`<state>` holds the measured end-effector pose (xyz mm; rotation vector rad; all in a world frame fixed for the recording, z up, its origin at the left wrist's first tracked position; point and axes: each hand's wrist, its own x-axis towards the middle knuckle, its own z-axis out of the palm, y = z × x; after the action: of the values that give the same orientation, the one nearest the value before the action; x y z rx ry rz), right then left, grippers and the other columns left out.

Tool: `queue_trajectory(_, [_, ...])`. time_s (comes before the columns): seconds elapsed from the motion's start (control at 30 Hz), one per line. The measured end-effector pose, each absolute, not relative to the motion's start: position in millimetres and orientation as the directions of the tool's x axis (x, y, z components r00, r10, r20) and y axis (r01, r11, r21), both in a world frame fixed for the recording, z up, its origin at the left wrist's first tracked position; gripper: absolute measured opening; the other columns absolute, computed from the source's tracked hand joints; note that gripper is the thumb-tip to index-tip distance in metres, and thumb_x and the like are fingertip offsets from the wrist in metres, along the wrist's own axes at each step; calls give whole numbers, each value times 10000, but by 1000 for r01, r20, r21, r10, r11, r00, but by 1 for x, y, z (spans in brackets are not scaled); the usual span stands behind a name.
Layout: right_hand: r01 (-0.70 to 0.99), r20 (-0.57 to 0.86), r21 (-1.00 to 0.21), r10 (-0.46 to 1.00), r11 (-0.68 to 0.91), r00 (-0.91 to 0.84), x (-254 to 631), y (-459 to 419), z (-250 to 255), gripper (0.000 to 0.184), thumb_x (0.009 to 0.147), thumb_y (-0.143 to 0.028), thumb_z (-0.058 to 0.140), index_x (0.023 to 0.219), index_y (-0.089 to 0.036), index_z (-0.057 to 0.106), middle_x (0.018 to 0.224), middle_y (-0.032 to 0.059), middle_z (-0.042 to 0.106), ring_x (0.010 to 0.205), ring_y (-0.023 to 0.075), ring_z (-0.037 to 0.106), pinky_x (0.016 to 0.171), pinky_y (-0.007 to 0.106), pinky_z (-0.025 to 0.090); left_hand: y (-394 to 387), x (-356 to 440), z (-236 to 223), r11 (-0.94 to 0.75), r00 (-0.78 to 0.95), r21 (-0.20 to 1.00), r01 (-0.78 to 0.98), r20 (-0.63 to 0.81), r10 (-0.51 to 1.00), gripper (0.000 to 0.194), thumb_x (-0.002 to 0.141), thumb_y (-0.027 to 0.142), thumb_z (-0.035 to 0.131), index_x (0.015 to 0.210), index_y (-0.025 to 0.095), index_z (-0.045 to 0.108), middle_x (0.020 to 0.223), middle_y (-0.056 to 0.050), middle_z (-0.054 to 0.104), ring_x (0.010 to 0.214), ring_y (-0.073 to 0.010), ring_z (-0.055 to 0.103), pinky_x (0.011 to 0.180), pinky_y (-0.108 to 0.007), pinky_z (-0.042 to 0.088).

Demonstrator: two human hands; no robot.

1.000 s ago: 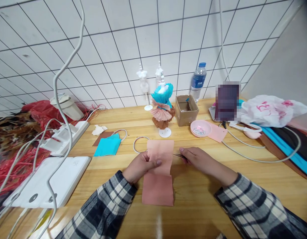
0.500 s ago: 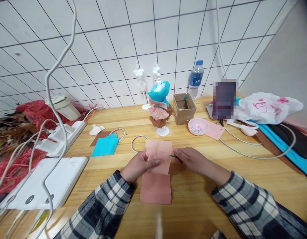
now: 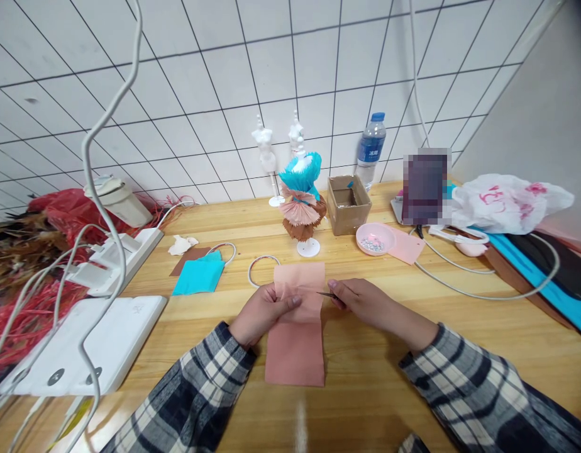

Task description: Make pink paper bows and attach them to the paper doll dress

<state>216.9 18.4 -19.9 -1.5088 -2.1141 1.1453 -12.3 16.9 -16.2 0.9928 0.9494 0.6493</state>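
Observation:
A pink paper sheet (image 3: 297, 296) lies on the wooden table (image 3: 366, 390), its near part a darker pink (image 3: 295, 352). My left hand (image 3: 265, 311) pinches the paper's left side between thumb and fingers. My right hand (image 3: 361, 302) is closed on thin tweezers (image 3: 327, 294), whose tip points at the paper's right edge. A small mannequin stand (image 3: 302, 201) dressed in teal, pink and brown folded paper stands just beyond the sheet.
Behind are two bare white mannequin stands (image 3: 266, 157), a cardboard box (image 3: 349, 204), a water bottle (image 3: 370, 151), a pink dish of beads (image 3: 375, 239) and a phone (image 3: 427, 185). Teal paper (image 3: 199, 277), a wire ring (image 3: 260, 267), power strips (image 3: 116, 251) and cables lie left. A plastic bag (image 3: 502, 204) sits right.
My left thumb has gathered the paper slightly, creasing its left side. The tweezers' tip has moved a little closer to the paper's right edge. The view shifted slightly.

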Motion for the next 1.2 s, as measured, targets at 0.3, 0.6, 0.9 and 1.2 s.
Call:
queue_trajectory(0.3, [687, -196, -714, 903, 136, -383, 223, 19, -17, 593, 964, -549, 182, 607, -194, 495, 581, 10, 521, 566, 152, 462, 556, 269, 297, 18, -15, -20, 435, 531, 889, -143, -302, 792, 317, 772, 286, 724, 1063, 163, 697, 1041, -83, 732, 950, -212, 675, 878, -314, 490])
queue_trajectory(0.6, [700, -231, -699, 879, 148, -417, 217, 18, -19, 606, 965, -554, 162, 615, -190, 497, 608, 16, 537, 594, 156, 486, 575, 273, 297, 19, -16, -23, 442, 553, 891, -105, -317, 771, 336, 753, 303, 741, 1053, 156, 700, 1028, -88, 730, 906, -211, 678, 849, -317, 497])
queue_trajectory(0.9, [749, -220, -647, 906, 142, -362, 226, 20, -15, 598, 962, -565, 175, 635, -192, 509, 640, 29, 577, 615, 167, 503, 592, 282, 303, 18, -17, -21, 497, 555, 856, -141, -347, 756, 375, 816, 333, 674, 1135, 136, 671, 1058, -120, 723, 947, -226, 675, 877, -337, 494])
queue_trajectory(1.2, [641, -155, -749, 895, 170, -419, 224, 19, -18, 601, 967, -565, 166, 650, -189, 511, 617, 7, 538, 591, 146, 469, 569, 266, 302, 19, -17, -22, 495, 519, 863, -99, -380, 766, 373, 783, 357, 706, 1082, 134, 699, 1018, -109, 737, 923, -220, 678, 875, -331, 500])
